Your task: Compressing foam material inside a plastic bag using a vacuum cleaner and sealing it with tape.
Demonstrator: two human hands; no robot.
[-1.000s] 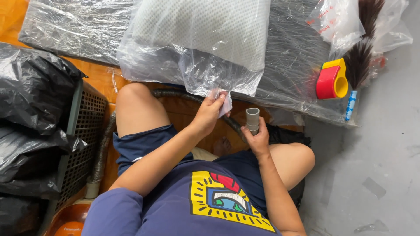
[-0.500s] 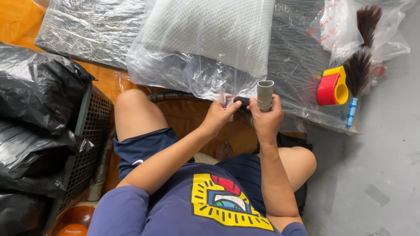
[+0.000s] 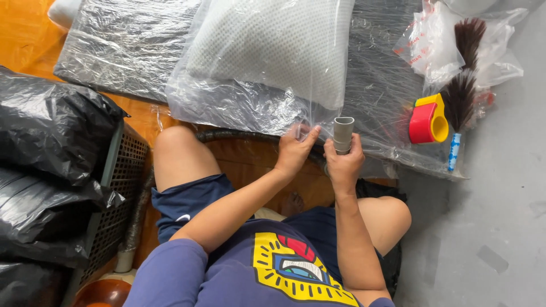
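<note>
Seen from above, a seated person works on the floor. At far left, black bags (image 3: 51, 170) lie heaped beside a dark crate (image 3: 116, 199). In the middle, the left hand (image 3: 294, 149) pinches the near edge of a clear plastic bag (image 3: 250, 105) holding a white pillow (image 3: 278, 48). Just to its right, the right hand (image 3: 343, 165) is closed around a grey nozzle (image 3: 343, 133), held upright with its mouth at the bag's edge. A dark hose (image 3: 239, 136) runs behind the knee. Further right lie a red and yellow tape dispenser (image 3: 425, 119) and a brush (image 3: 460, 85). Keeping the bag's opening gathered snugly around the nozzle would likely serve best.
</note>
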